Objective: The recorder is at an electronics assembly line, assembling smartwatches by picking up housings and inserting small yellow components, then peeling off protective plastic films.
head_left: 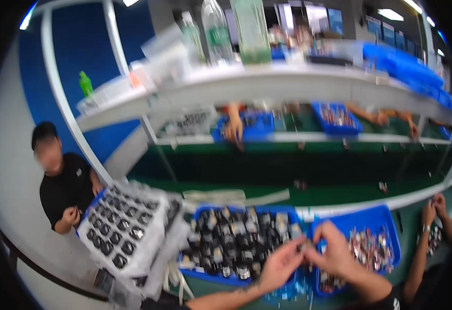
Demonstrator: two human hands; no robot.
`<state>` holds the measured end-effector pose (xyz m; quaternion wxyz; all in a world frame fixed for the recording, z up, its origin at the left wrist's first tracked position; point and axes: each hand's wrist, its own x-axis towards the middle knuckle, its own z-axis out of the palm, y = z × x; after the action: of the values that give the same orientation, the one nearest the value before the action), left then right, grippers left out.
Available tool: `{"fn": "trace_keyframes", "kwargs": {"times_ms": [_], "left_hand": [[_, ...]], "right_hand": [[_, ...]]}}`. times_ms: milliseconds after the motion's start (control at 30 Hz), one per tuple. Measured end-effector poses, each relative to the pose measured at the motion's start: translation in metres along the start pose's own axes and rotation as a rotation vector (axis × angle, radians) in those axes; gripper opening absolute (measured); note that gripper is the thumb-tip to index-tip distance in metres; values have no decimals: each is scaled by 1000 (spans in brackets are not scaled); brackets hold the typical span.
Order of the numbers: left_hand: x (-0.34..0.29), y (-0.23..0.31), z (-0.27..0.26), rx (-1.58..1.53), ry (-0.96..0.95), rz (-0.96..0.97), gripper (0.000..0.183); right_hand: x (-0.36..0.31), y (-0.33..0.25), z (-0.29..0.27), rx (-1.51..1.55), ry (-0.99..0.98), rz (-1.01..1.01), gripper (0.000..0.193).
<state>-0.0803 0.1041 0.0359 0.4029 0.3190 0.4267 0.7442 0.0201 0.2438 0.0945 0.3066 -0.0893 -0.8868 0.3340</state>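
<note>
In the head view, the left hand (280, 264) and right hand (338, 252) meet, fingers of both pinched on a small blurred part (302, 248). It is above the gap between the left bin (215, 277), holding black pieces, and the right bin (363, 219).

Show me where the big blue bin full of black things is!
The big blue bin sits low in the middle of the head view, between white trays at left and another blue bin at right.
</note>
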Motion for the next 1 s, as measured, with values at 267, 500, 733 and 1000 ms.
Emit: {"fn": "trace_keyframes", "kwargs": {"times_ms": [267,500,733,1000], "left_hand": [[30,15,-24,-46,119,161,43],[10,12,-17,234,92,237,24],[16,24,-20,814,19,564,26],[17,18,-20,38,-68,-145,17]], "right_hand": [[-3,20,9,618,-165,452,33],[-19,5,18,714,-64,412,21],[-12,6,4,909,-118,593,14],[-17,16,9,1068,-69,506,11]]}}
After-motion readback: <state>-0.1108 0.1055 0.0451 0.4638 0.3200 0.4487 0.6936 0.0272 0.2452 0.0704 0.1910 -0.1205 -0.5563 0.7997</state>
